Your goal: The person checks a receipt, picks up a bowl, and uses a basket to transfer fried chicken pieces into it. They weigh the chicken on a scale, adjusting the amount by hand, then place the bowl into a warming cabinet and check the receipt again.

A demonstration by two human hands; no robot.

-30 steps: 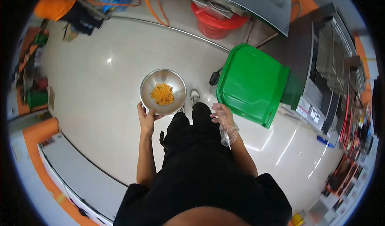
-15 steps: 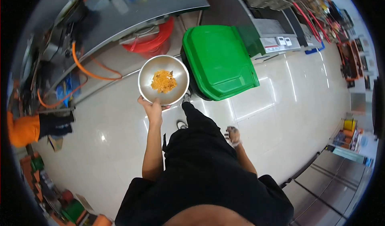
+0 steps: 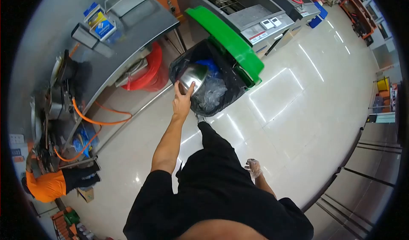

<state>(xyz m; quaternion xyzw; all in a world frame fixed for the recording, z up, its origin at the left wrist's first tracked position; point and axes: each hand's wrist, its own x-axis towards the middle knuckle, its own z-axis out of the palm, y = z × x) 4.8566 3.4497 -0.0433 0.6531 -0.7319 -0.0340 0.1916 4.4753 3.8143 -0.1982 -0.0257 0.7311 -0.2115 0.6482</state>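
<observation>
My left hand [image 3: 183, 101] grips the rim of a steel mixing bowl [image 3: 194, 76]. The bowl is tipped over inside the mouth of a black-lined trash bin [image 3: 232, 97], its shiny underside facing up, so its inside is hidden. Crumpled clear plastic [image 3: 213, 93] and a blue bag lie in the bin beside the bowl. The bin's green lid [image 3: 230, 40] stands raised. My right hand [image 3: 254, 167], in a clear plastic glove, hangs by my side with loosely bent fingers, apart from the bin and holding nothing visible.
Left of the bin, a red tub [image 3: 149, 76] sits under a steel counter [image 3: 132, 31]. Orange hoses [image 3: 91, 120] loop below the counter. A person in an orange top [image 3: 51, 186] stands at far left. Kitchen equipment [image 3: 255, 25] stands behind the lid.
The green lid has swung up. My left hand has moved the bowl rightward over the bin and turned it over; the orange crumbs in it are out of sight. My right hand stays low.
</observation>
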